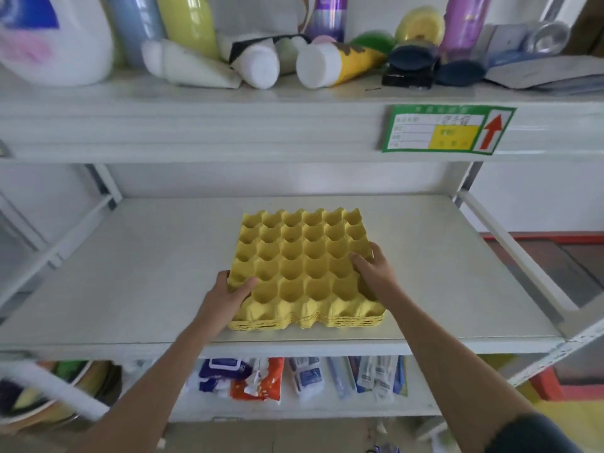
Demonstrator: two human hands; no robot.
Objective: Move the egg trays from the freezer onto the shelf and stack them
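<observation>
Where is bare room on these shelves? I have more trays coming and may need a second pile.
The middle shelf is bare left of the yellow egg trays, out to the slanted brace, and right of them toward the side rail. The top shelf is crowded with bottles, the bottom shelf with packets.

A: Left hand [225,297]?
B: Forearm bare, reaching up from lower left, thumb lying on top, fingers curled around the near-left corner.
A: Right hand [374,273]?
B: Forearm reaching from lower right, dark sleeve at elbow, fingers [361,261] bent, gripping the right edge.
</observation>
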